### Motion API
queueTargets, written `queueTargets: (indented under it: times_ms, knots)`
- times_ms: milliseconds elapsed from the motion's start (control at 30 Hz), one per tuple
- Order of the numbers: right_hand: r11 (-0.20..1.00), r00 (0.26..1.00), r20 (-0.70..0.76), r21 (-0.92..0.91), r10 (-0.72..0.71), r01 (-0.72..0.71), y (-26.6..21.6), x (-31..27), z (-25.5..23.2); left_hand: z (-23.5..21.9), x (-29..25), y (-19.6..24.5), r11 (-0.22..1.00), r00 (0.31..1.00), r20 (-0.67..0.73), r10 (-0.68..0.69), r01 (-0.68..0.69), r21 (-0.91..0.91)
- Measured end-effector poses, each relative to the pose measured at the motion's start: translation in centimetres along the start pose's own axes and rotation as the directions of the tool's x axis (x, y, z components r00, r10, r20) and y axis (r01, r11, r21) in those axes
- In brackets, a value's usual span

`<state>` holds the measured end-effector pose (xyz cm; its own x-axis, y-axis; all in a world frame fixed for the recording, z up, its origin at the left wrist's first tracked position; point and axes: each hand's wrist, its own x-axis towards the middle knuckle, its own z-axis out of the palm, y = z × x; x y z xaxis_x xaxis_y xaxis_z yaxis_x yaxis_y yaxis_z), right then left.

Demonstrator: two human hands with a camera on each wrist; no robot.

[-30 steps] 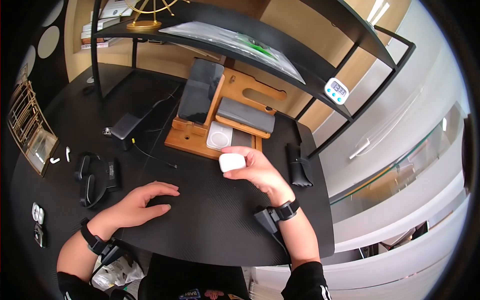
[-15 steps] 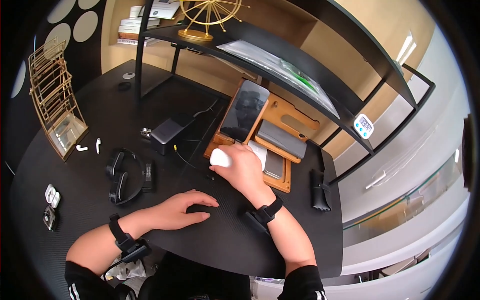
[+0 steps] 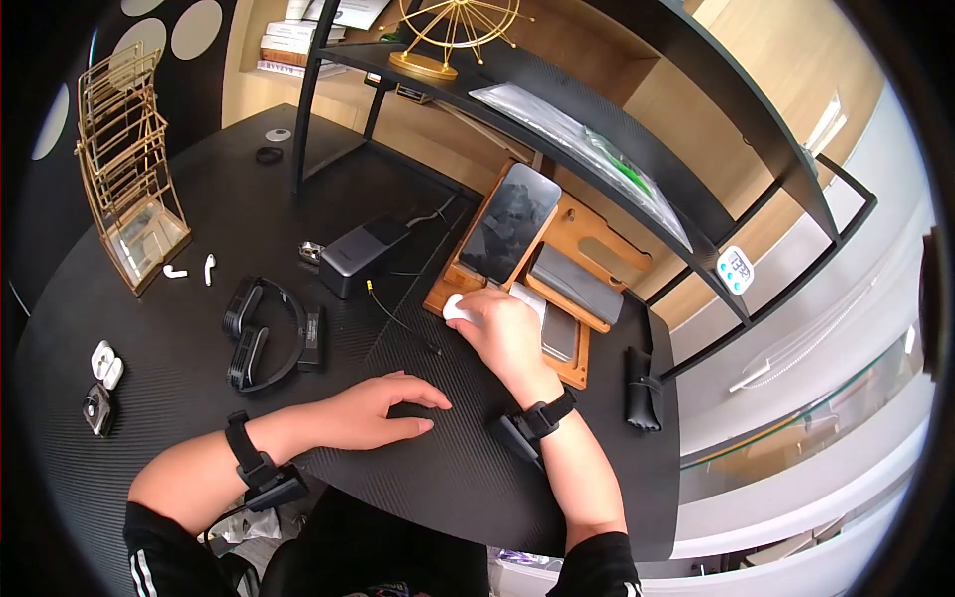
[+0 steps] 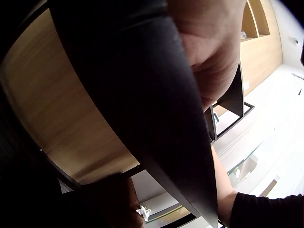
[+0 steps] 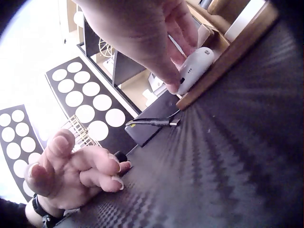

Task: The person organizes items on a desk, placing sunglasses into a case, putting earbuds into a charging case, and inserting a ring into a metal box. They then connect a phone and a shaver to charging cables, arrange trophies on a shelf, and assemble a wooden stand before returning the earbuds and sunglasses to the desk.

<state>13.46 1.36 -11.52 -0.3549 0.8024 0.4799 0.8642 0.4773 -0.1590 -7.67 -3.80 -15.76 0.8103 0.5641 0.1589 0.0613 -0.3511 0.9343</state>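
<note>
My right hand [image 3: 505,336] pinches a small white rounded case [image 3: 454,307] at the front left corner of a wooden stand [image 3: 441,290]. In the right wrist view the case [image 5: 197,70] lies against the stand's edge [image 5: 228,59], with thumb and fingers around it. A phone [image 3: 510,223] leans upright on the stand; a grey case [image 3: 577,283] lies to its right. The white pad beside it is partly hidden by the right hand. My left hand [image 3: 373,410] rests on the black desk with fingers relaxed, holding nothing.
Left of the stand are a grey power block [image 3: 360,254], a cable [image 3: 402,320], a black headset [image 3: 261,338], two white earbuds [image 3: 209,270], an opened earbud case [image 3: 106,366] and a gold rack [image 3: 134,169]. A black pouch [image 3: 643,390] lies right; a shelf [image 3: 557,129] stands behind.
The right hand has carried the white case leftward from in front of the stand's white pad to its front left corner. The head view has shifted. The left hand stays relaxed on the desk.
</note>
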Motion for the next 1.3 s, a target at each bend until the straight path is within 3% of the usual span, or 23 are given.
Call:
queueTargets:
  times_ms: [133,233,567,1167,1233,1267,1300]
  knots:
    - [0.997,0.995,-0.055,0.010,-0.080,0.081,0.0,0.3,-0.2,0.1,-0.1,-0.1,1.000,1.000,-0.012,0.000,0.000,-0.007]
    - [0.988,0.998,-0.053,0.144,-0.043,0.050,0.6,0.3,0.7,0.4,-0.1,-0.2,0.999,0.997,-0.070,0.036,-0.037,-0.019]
    - [0.964,0.994,-0.080,0.251,-0.070,0.088,0.7,0.7,1.4,0.4,0.0,-0.5,0.999,0.997,-0.060,0.046,-0.045,0.012]
    - [0.903,0.991,-0.035,0.417,0.132,-0.105,0.3,0.8,0.8,0.2,0.0,-0.2,1.000,0.999,-0.043,0.029,-0.029,0.007]
    - [0.713,0.971,0.089,0.664,0.223,-0.224,0.2,0.3,0.4,0.2,0.0,-0.3,0.999,0.999,-0.041,0.035,-0.034,0.009]
    - [0.713,0.971,0.089,0.664,0.224,-0.225,0.0,-0.2,-0.1,0.2,0.0,-0.3,0.999,0.998,-0.043,0.038,-0.037,0.011]
    - [0.569,0.942,0.255,0.751,0.220,-0.336,-0.5,-0.7,-0.9,0.3,0.0,-0.3,0.999,0.998,-0.045,0.042,-0.041,0.012]
